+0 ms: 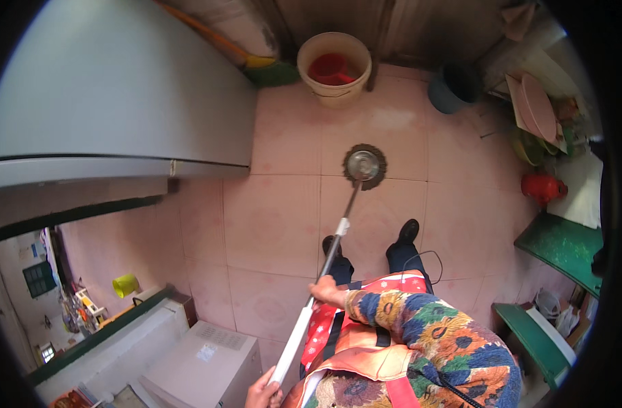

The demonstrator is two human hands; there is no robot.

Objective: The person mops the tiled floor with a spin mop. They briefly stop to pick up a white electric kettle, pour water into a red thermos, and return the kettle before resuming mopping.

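Observation:
A round spin mop stands slanted before me, its dark fringed head [365, 166] flat on the pink floor tiles. From the disc a grey and white pole [296, 340] runs down toward my body. My right hand [329, 292], coming out of a floral sleeve, is closed round the pole about midway. Lower down, near the bottom edge, my left hand [263, 392] wraps the white upper end of the pole. My shoes stand on the tiles just behind the mop head.
A cream bucket [335, 92] with a red basin or scoop inside stands ahead, next to a green broom [277, 73]. A dark bucket [454, 90] is at the far right. A refrigerator [127, 88] fills the left; green shelves [563, 248] and a red container [542, 188] line the right.

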